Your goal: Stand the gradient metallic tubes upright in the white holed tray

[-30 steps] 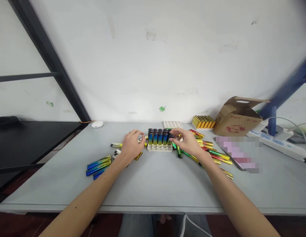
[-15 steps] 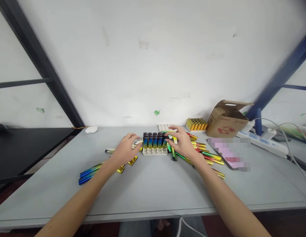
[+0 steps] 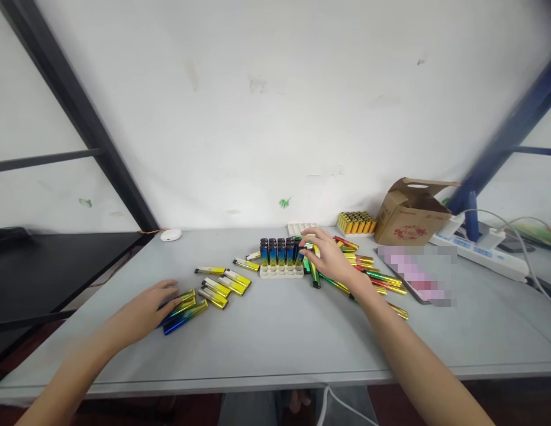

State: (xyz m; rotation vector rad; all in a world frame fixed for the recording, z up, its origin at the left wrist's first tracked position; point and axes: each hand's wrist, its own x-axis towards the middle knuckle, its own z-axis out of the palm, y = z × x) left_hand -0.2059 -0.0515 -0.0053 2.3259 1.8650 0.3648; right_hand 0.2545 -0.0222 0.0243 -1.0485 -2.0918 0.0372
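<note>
A white holed tray holds upright lighters with black tops and blue-to-yellow bodies. My right hand is at its right end, thumb and forefinger closed around the end lighter. At the left, my left hand reaches over several lying blue-and-yellow lighters, thumb and fingers apart; its fingertips are partly hidden. Between the left hand and the tray lie several yellow-and-silver lighters. Green lighters lie beneath and beside my right hand.
Red and gold lighters are scattered at the right. Behind them stand a filled tray of gold lighters, another white tray and an open cardboard box. A power strip, a pixelated flat item and a white case are also there.
My left hand has moved left and toward me, from beside the tray to the blue-and-yellow lighters, uncovering the yellow-and-silver ones. My right hand stays at the tray's right end.
</note>
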